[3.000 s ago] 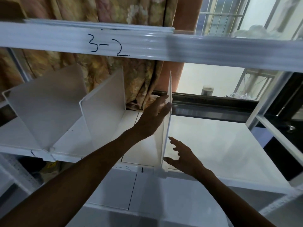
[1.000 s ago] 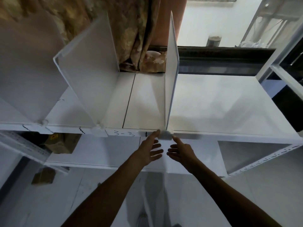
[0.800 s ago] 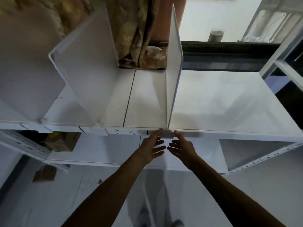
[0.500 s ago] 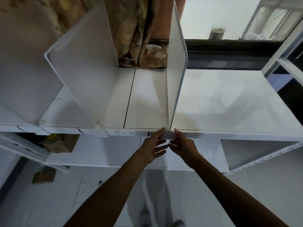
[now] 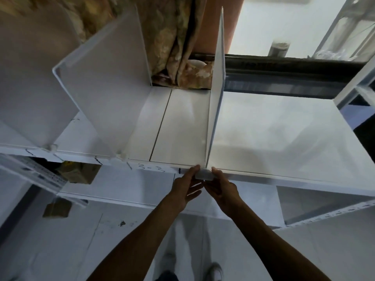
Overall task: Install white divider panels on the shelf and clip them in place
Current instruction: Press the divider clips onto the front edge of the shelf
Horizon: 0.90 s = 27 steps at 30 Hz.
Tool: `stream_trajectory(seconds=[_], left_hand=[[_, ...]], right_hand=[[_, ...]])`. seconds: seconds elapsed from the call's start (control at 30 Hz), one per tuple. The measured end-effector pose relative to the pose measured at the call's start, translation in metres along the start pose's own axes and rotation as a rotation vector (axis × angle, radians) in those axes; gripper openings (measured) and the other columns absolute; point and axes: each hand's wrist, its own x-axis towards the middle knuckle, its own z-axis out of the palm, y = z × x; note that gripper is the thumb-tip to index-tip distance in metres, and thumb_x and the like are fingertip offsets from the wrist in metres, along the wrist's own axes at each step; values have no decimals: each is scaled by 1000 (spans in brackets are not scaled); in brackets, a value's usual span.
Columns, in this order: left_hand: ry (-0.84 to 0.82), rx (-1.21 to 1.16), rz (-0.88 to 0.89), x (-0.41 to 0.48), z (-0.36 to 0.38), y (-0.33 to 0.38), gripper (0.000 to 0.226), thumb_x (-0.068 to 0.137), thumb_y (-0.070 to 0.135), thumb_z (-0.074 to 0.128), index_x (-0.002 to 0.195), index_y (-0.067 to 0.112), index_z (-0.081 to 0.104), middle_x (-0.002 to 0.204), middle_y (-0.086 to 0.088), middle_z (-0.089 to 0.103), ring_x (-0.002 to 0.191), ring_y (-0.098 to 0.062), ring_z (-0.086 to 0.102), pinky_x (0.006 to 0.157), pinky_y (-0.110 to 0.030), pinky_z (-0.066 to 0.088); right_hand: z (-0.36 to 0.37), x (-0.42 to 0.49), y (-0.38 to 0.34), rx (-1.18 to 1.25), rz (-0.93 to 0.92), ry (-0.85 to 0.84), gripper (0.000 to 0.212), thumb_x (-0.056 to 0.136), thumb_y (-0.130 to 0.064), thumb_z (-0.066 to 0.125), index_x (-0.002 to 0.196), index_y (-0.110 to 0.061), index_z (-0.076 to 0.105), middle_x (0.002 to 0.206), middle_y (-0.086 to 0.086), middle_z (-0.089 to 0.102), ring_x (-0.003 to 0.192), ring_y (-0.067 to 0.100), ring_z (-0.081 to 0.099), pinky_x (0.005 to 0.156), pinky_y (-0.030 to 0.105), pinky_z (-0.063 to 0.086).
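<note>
A white divider panel [image 5: 216, 94] stands upright, edge-on, in the middle of the white shelf [image 5: 284, 138]. At its foot a small white clip [image 5: 204, 175] sits on the shelf's front edge. My left hand [image 5: 185, 187] pinches the clip's left side with thumb and fingers. My right hand [image 5: 221, 187] pinches its right side. A second divider [image 5: 105, 102] stands to the left with its own clip [image 5: 118, 158], and a third divider [image 5: 30, 82] stands further left.
A patterned curtain [image 5: 172, 37] hangs behind the shelf, with a dark window frame [image 5: 294, 65] to its right. The front edge carries the handwritten mark "3-3" [image 5: 151, 167]. A lower shelf [image 5: 121, 187] and floor lie beneath; a cardboard piece [image 5: 57, 208] lies at left.
Three seconds ago my left hand held the divider's upper edge; both hands dropped to the clip at the front edge. In the last second they closed in on it from both sides.
</note>
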Motion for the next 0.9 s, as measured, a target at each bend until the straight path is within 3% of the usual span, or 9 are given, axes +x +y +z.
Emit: stream_trajectory(seconds=[0.2,0.3,0.37,0.47,0.53,0.6,0.77,0.9], left_hand=[[67,55,-44,8,-7,3,59,76,46,77,117,6,65,112,-13,72,101,-23,63,76,-32,51],[68,17,-51,10,-6,4,53,74,43,79,110,5,70,103,-13,74,72,-16,55,64,-26,47],[63,13,-52,13,-7,5,47,75,40,79,106,5,72,95,-14,75,53,-11,41,48,-21,38],[54,41,-52,16,-10,7,46,75,40,80,104,5,72,91,-15,74,45,-10,30,40,-19,29],[52,61,-57,16,-12,8,51,72,43,81,105,5,71,87,-11,69,46,-10,32,42,-20,31],[66,66,-65,15,-12,9,50,71,44,82,101,6,71,83,-7,64,51,-11,38,47,-22,36],[8,-85,-44,14,-11,8,46,77,31,80,109,0,70,88,-12,69,81,-19,64,70,-26,56],[-28,-133,-15,14,-11,9,40,79,24,78,109,0,70,101,-17,74,99,-25,68,87,-33,57]], right_hand=[[-5,4,-6,34,26,-10,53,83,-31,72,122,2,60,117,24,67,106,32,68,84,33,57],[-6,3,-7,-2,44,19,56,78,-35,75,117,2,61,111,20,68,102,28,68,89,33,54],[-6,3,-8,-47,43,24,65,66,-43,79,111,1,63,96,15,67,90,23,65,91,32,51],[-9,4,-12,-126,51,5,67,60,-48,82,104,-1,65,67,6,47,60,14,43,67,24,43],[-11,4,-14,-159,55,-6,58,69,-46,78,105,-3,64,61,2,38,53,11,33,54,22,35],[-11,3,-16,-155,47,-22,52,72,-43,76,103,-3,64,63,3,39,53,11,34,53,22,33],[-10,1,-16,-19,44,-39,42,85,-28,71,114,-1,61,102,16,61,92,24,64,76,26,56],[-11,4,-16,46,65,-78,41,85,-26,70,117,-2,62,119,21,64,107,29,66,72,24,60]])
